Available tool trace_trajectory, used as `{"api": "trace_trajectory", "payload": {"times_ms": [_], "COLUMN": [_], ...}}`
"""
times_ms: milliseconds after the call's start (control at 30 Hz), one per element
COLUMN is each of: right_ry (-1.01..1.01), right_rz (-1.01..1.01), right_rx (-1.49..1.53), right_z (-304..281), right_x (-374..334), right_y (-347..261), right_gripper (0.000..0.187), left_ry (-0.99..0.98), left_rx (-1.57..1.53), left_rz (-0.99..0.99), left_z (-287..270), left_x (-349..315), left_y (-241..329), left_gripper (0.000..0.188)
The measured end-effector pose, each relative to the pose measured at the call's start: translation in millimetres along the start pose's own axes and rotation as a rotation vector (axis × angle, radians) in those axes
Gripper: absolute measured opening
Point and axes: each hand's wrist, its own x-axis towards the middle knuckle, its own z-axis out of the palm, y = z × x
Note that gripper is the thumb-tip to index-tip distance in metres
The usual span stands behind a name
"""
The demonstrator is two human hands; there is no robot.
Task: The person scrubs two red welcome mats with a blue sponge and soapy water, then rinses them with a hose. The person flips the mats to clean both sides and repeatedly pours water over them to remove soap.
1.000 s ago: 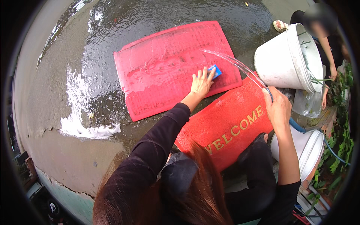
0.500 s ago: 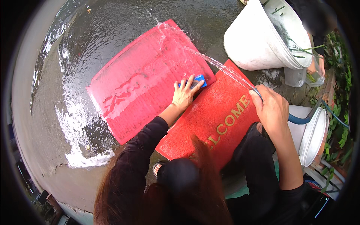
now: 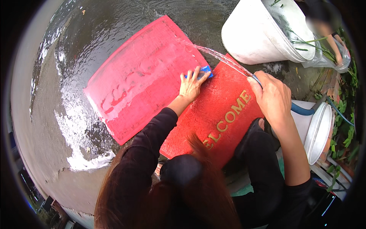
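A pink rubbery mat [image 3: 141, 65] with dark stains lies wet on the ground. At its right corner, my left hand [image 3: 190, 87] presses down on a blue sponge [image 3: 206, 71], fingers bent over it. My right hand [image 3: 275, 95] is wrapped round the end of a blue hose [image 3: 302, 110] above a red doormat [image 3: 213, 101] with gold letters. From the hose a stream of water [image 3: 217, 56] arcs left onto the pink mat's upper right part. The red doormat lies in front of my knees and meets the pink mat's edge.
A big white tub [image 3: 255, 36] with water and green stems stands at the upper right. Beside it, another person's hand [image 3: 338, 57] is at a clear plastic bag [image 3: 344, 63]. A white bucket [image 3: 319, 133] lies tipped at the right. White foam [image 3: 80, 149] spreads over the wet concrete.
My left hand has shifted a little right and up with the sponge. The water now lands nearer the pink mat's right side. The other person's hand and the bag have moved right.
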Motion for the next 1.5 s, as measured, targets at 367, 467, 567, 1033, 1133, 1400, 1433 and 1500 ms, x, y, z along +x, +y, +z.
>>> {"api": "trace_trajectory", "payload": {"times_ms": [367,467,567,1033,1133,1400,1433,1500], "right_ry": [0.015,0.019,0.029,-0.43,-0.419,-0.323,-0.311,-0.282], "right_rz": [-0.026,-0.025,-0.083,-0.205,-0.236,-0.386,-0.374,-0.346], "right_rx": [0.023,0.024,0.061,0.161,0.186,0.231,0.237,0.251], "right_z": [-4.8,-4.4,-0.9,11.4,10.2,11.2,10.7,8.4], "right_x": [-5.9,-9.5,-6.5,-18.9,-19.2,-23.1,-19.1,-17.9], "right_y": [-14.0,-13.2,-26.2,-104.7,-113.5,-147.9,-144.7,-138.3], "right_gripper": [0.023,0.023,0.023,0.025,0.025,0.025,0.024,0.023], "left_ry": [-0.408,-0.326,-0.138,0.144,0.351,0.19,0.242,0.274], "left_rx": [0.096,0.041,0.007,0.09,0.124,0.101,0.12,0.21], "left_rz": [0.376,0.301,0.203,-0.544,-0.923,-0.731,-0.796,-1.023], "left_z": [-79.6,-90.7,-62.9,-99.2,-87.8,-58.1,-69.8,-85.1], "left_x": [-192.1,-190.0,-111.8,-332.2,-303.5,-226.5,-251.8,-303.4], "left_y": [-128.5,-145.5,-96.3,-127.3,-115.6,-66.6,-82.5,-117.5], "left_gripper": [0.08,0.066,0.057,0.054,0.052,0.053,0.053,0.055]}}
